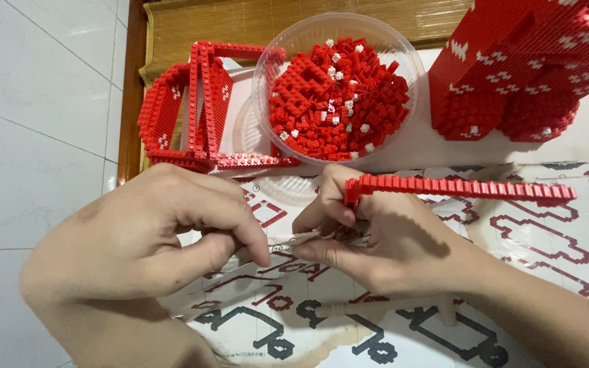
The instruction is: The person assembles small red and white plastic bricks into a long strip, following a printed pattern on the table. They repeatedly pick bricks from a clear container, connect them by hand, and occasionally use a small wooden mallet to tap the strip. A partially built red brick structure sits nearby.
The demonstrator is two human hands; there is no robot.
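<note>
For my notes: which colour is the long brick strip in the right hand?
Red, clearest in the head view: the long brick strip held by the right hand.

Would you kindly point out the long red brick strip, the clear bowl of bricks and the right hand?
Strip point(472, 187): head view, mid-length of its studded side.
Bowl point(264, 82): head view, left rim.
Right hand point(383, 238): head view, back of hand.

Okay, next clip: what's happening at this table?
A person is building with tiny red bricks. The right hand holds a long red brick strip, which sticks out to the right. The left hand pinches something small against it; what it is cannot be made out. Both hands work over a printed instruction sheet. Behind them stand a clear bowl of loose bricks, a red open frame and a large built red block.
</note>
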